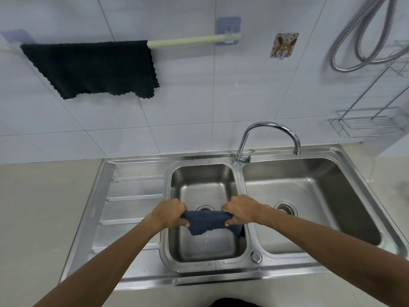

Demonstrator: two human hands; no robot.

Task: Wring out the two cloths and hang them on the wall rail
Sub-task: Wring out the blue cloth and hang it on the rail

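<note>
**One cloth on the rail, one held over the sink**

A steel sink (141, 278) with two bowls and a ribbed drainboard on its left is set into a pale beige counter (44, 207). Behind it rises a wall of large white tiles (199, 96). A curved chrome tap (269, 129) stands between the bowls.

Both hands hold a dark blue cloth (207, 221) above the smaller, left bowl. The left hand (171, 212) is closed in a fist around one end, and the right hand (240, 210) is closed around the other. The cloth is bunched between them, with a loose edge hanging down.

A black cloth (95, 67) hangs spread over the left part of a pale green rail (188, 40) on the wall. To the right are a small decorated hook (284, 45), a looped metal hose (363, 36) and a wire rack (365, 125).
</note>
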